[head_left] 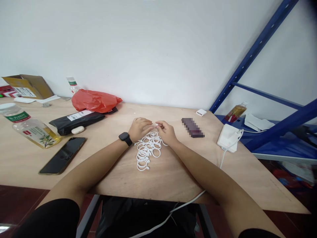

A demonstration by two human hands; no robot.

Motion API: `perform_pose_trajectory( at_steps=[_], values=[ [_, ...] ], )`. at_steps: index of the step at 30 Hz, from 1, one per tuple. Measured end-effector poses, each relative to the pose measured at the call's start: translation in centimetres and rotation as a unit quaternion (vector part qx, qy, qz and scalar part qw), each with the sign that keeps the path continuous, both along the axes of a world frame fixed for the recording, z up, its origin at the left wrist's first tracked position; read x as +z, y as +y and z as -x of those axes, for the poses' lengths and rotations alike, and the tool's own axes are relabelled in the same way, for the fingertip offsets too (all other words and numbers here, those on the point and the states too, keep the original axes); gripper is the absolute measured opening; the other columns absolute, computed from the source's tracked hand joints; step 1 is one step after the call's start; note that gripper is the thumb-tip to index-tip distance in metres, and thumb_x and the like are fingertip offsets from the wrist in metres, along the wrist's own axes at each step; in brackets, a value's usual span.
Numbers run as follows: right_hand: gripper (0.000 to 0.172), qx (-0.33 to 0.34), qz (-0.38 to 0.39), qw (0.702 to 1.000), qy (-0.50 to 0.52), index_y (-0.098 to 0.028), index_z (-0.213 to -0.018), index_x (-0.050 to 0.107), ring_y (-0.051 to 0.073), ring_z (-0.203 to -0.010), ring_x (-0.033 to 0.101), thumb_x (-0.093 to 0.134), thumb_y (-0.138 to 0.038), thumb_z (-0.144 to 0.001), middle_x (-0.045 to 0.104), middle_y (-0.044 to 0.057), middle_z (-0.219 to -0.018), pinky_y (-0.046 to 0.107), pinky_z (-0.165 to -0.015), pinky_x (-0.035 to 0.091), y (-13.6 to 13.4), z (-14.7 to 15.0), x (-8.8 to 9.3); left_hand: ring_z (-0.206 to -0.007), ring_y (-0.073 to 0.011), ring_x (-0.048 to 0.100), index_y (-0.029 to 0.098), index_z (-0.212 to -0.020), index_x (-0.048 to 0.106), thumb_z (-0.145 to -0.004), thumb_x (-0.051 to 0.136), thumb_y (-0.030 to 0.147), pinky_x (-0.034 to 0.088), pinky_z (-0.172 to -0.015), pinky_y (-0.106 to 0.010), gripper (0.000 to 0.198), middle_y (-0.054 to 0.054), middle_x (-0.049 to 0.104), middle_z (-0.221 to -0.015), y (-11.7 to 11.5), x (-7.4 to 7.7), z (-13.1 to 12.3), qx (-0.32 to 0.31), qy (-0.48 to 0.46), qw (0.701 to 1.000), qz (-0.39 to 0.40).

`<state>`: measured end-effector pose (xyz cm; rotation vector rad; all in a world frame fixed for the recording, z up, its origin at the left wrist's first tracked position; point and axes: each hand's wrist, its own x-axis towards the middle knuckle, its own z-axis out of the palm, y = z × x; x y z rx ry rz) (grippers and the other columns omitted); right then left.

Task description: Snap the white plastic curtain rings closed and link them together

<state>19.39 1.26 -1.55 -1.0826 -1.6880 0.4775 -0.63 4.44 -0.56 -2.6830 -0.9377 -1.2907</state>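
A heap of several white plastic rings (147, 149) lies on the wooden table (173, 172) in front of me. My left hand (140, 128), with a black watch on its wrist, rests at the heap's far left edge, fingers curled down onto the rings. My right hand (166, 131) sits at the far right edge, its fingers pinched together on a white ring. The fingertips of both hands nearly meet above the pile. What exactly sits between them is too small to make out.
A black phone (63, 155) and a lying bottle (29, 127) are at the left. A black parcel (76, 120), a red bag (95, 100) and a cardboard box (28, 86) lie behind. A dark bar (192, 127), a white charger (228, 138) and blue shelving (272, 99) are at the right.
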Motion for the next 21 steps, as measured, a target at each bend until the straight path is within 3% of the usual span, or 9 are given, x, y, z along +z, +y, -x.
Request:
perform_pose_trajectory(
  at_steps=[5, 8, 12, 15, 21],
  values=[
    [0.023, -0.063, -0.014, 0.996, -0.068, -0.023, -0.102, 0.071, 0.02, -0.088, 0.068, 0.055, -0.023, -0.086, 0.075, 0.005, -0.097, 0.034, -0.084, 0.052, 1.8, -1.8, -0.6, -0.124, -0.0311, 0.056, 0.022, -0.124, 0.064, -0.08, 0.064, 0.065, 0.041, -0.105, -0.049, 0.062, -0.015, 0.059, -0.136, -0.9, 1.1, 0.6, -0.087, 0.119, 0.986, 0.083],
    [0.022, -0.087, -0.006, 0.988, -0.129, -0.023, -0.1, 0.072, 0.021, -0.088, 0.067, 0.056, -0.021, -0.085, 0.075, 0.005, -0.095, 0.036, -0.086, 0.051, 2.7, -2.8, -1.1, -0.137, -0.041, 0.041, 0.026, -0.139, 0.052, -0.069, 0.068, 0.073, 0.032, -0.109, -0.059, 0.086, -0.018, 0.044, -0.149, -3.4, 1.3, 0.8, -0.111, 0.201, 0.968, 0.102],
    [0.022, -0.087, 0.015, 0.982, -0.167, -0.024, -0.098, 0.074, 0.022, -0.087, 0.066, 0.058, -0.02, -0.084, 0.075, 0.005, -0.091, 0.038, -0.086, 0.051, 3.3, -2.9, -1.8, -0.143, -0.0441, 0.03, 0.028, -0.147, 0.042, -0.06, 0.072, 0.077, 0.025, -0.112, -0.063, 0.103, -0.017, 0.032, -0.156, -6.9, 1.2, 1.3, -0.158, 0.244, 0.951, 0.1],
    [0.022, -0.075, 0.014, 0.983, -0.164, -0.024, -0.098, 0.074, 0.023, -0.089, 0.066, 0.059, -0.02, -0.084, 0.075, 0.005, -0.092, 0.039, -0.087, 0.051, 3.1, -2.3, -1.9, -0.142, -0.0436, 0.031, 0.029, -0.143, 0.047, -0.06, 0.071, 0.078, 0.026, -0.112, -0.062, 0.1, -0.016, 0.034, -0.155, -8.0, 0.7, 1.5, -0.157, 0.243, 0.953, 0.096],
    [0.021, 0.02, 0.037, 0.988, -0.15, -0.025, -0.097, 0.075, 0.021, -0.089, 0.068, 0.061, -0.018, -0.082, 0.075, 0.004, -0.095, 0.036, -0.084, 0.053, 1.9, -1.4, -1.3, -0.137, -0.0401, 0.041, 0.029, -0.141, 0.049, -0.071, 0.068, 0.071, 0.028, -0.11, -0.06, 0.084, -0.018, 0.038, -0.153, -7.1, 0.0, 1.0, -0.125, 0.233, 0.959, 0.104]
  ],
)
